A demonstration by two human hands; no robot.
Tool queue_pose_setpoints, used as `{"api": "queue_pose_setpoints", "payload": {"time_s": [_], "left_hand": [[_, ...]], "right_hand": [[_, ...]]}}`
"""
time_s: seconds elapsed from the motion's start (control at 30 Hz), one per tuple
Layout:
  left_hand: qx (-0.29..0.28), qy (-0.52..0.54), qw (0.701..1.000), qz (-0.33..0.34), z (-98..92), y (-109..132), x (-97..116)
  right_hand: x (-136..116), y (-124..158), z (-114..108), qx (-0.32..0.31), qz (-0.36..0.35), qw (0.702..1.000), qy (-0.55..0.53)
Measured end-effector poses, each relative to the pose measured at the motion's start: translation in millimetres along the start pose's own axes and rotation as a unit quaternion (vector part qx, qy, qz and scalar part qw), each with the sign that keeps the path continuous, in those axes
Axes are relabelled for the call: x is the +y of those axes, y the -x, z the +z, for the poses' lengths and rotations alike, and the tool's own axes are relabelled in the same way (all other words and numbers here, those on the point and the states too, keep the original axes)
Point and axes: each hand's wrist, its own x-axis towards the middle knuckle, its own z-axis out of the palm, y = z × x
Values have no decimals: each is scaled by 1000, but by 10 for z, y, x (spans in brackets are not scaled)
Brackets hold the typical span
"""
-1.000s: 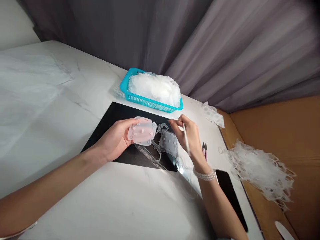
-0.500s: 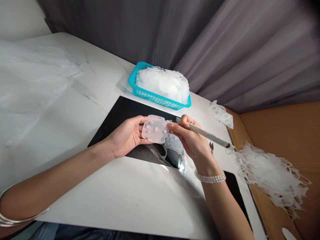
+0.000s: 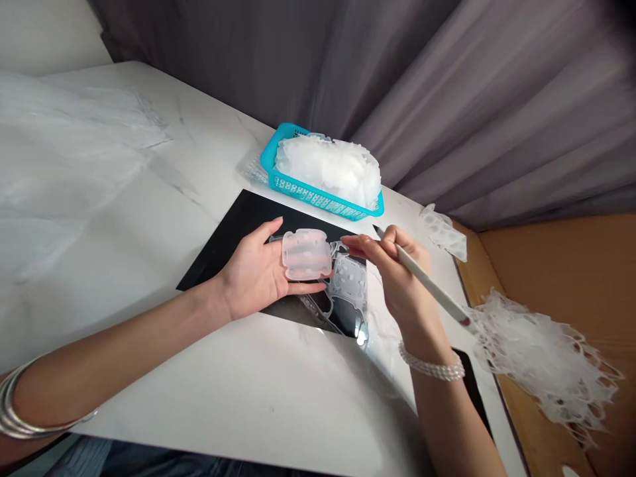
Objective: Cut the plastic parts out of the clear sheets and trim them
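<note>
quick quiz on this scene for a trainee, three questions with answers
1. What does the right hand hold?
A) a steel spoon
B) a slender white tool
C) a paper cup

2. True or false: the left hand is open, with a pale pink translucent piece lying on it.

3. Fill the gap: the white beaded bracelet is on the ___ wrist.

Key: 1 B; 2 true; 3 right
</note>
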Motion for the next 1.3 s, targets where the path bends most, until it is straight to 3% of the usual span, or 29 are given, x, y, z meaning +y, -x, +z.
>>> {"api": "queue_pose_setpoints", "payload": {"time_s": [0.07,0.2,0.43,0.63,1.3], "left_hand": [[-9,1,1000,-10,0,4,-2],[-22,3,999,-26,0,6,-8],[-23,-36,999,-11,11,4,-36],[12,-138,988,67,-49,-21,-135],[44,-155,983,87,-92,-41,-154]], "right_hand": [[53,-57,-37,4,35,999,-27],[94,-77,27,-45,98,990,-86],[65,-42,108,-93,142,971,-169],[66,1,138,-119,142,968,-167],[124,48,202,-119,128,977,-118]]}}
